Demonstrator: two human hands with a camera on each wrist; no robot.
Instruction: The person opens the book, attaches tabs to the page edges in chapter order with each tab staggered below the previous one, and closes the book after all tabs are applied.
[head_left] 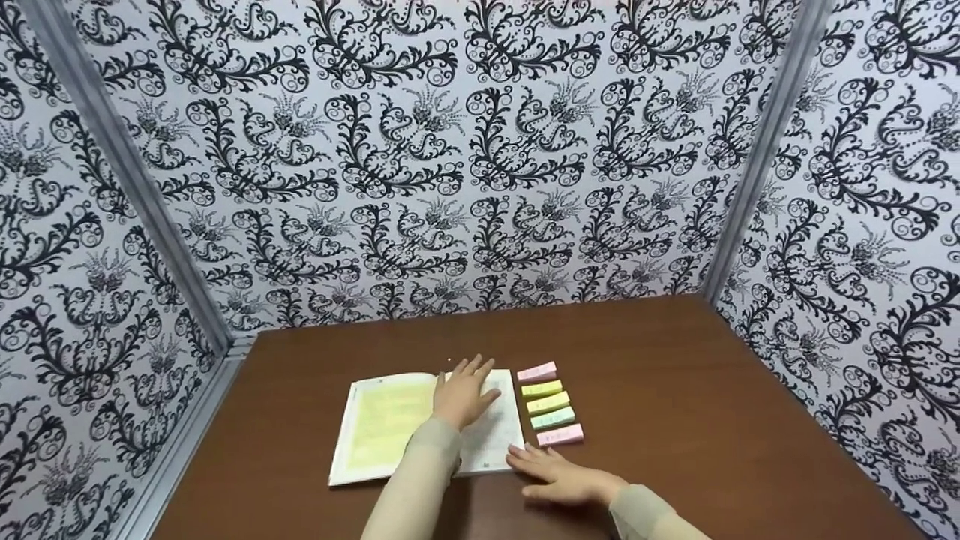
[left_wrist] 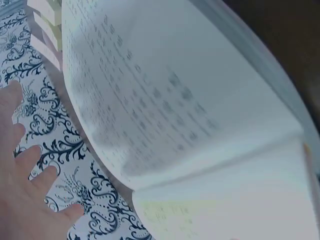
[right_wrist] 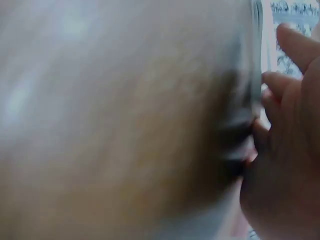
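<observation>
Left hand flat on open book, fingers spread – right hand flat on brown surface beside it, fingers straight and slightly apart, five pastel sticky-note pads just right of the book

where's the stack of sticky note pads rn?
In the head view, the row of five sticky note pads lies on the brown table, just right of the open book, beyond the right hand.

Looks like a staged recording booth, not a home or office: brown wooden table boxed in on 3 sides by panels w/ black-and-white floral wallpaper, grey metal corner posts. Only an open book & a row of sticky-note pads on it.
</observation>
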